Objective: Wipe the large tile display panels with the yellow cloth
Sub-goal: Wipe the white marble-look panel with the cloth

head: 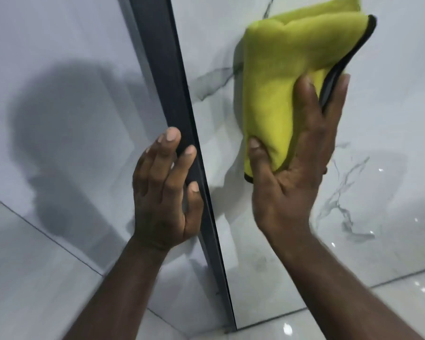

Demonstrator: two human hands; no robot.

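The left hand (pixel 165 192), at about 7 o'clock of centre, rests with nearly straight, relaxed fingers against the dark frame (pixel 162 57) and grasps nothing. The right hand (pixel 292 187), at 4 o'clock, grasps the lower end of the folded cloth (pixel 280 82), with the thumb pinching it from the left and the fingers spread over its back. Whether the palm presses flat cannot be told through the motion blur.

The cloth lies against the veined panel (pixel 390 119) at about 1 o'clock, just beside the frame but apart from it. Its long axis runs from the thumb at 6 o'clock up toward 1 o'clock, where the top leaves the picture. The black-trimmed edge faces 3 o'clock and lifts away from the tile.

To wipe well, the person would likely do best to flatten that loose edge under the fingers. Strokes that overlap and run along the cloth's short side, with the left hand steadying the frame, should cover the most tile.

A plainer grey panel (pixel 59 45) stands farther off at 10 o'clock, with a shadow (pixel 59 143) across it. Glossy floor (pixel 402 303) shows at 5 o'clock.
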